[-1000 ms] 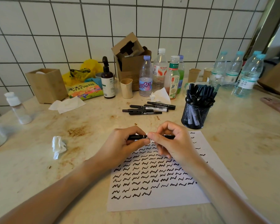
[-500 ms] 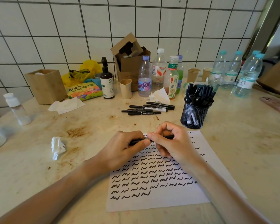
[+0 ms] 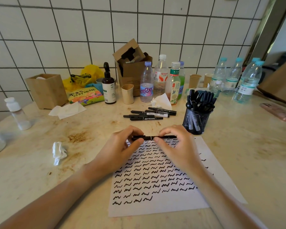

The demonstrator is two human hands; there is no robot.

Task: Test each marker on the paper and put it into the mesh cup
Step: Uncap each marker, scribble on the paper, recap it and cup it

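Gripping marker [image 3: 149, 138] ends, hands above paper [image 3: 157, 207] edge

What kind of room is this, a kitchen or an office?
Probably a kitchen or pantry counter used as a desk: white tiled wall, stained stone counter, water bottles along the back.

Bright, soft daylight — edges bowed

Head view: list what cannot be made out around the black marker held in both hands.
- Black marker, head view: both ends hidden under the left hand and right hand, so whether it is capped cannot be told.
- White paper sheet: squiggles under the hands covered.
- Black mesh cup: marker count unclear, they overlap.
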